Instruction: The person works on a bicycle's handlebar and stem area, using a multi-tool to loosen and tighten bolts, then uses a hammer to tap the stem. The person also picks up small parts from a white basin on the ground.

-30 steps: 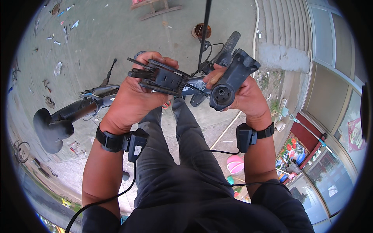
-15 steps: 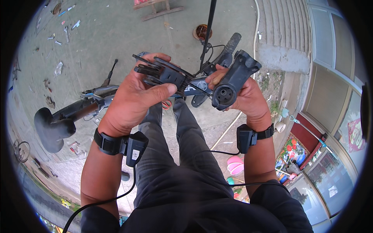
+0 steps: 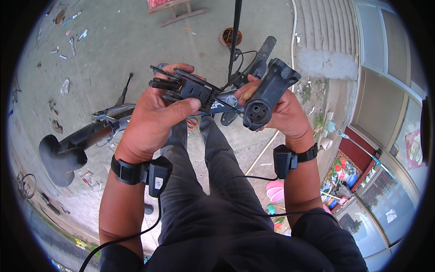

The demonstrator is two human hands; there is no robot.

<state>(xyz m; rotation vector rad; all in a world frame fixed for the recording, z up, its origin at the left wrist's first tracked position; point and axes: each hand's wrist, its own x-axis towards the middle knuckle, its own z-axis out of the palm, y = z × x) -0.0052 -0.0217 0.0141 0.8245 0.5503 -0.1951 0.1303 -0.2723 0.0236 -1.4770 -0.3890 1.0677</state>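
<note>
Left hand (image 3: 152, 120) clamps a folding multi-tool (image 3: 188, 88) and right hand (image 3: 283, 113) grips a black bicycle stem (image 3: 269, 93), seemingly mid tool-selection; next calls for seating a key in the stem's bolt.

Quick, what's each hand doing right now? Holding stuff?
Left hand: closed around a black folding multi-tool with its keys fanned out.
Right hand: closed around a black bicycle stem.

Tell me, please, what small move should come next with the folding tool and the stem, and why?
Probably swing one key clear of the folding multi-tool in the left hand: several keys are fanned out, none yet meets the black stem that the right hand holds.
</note>
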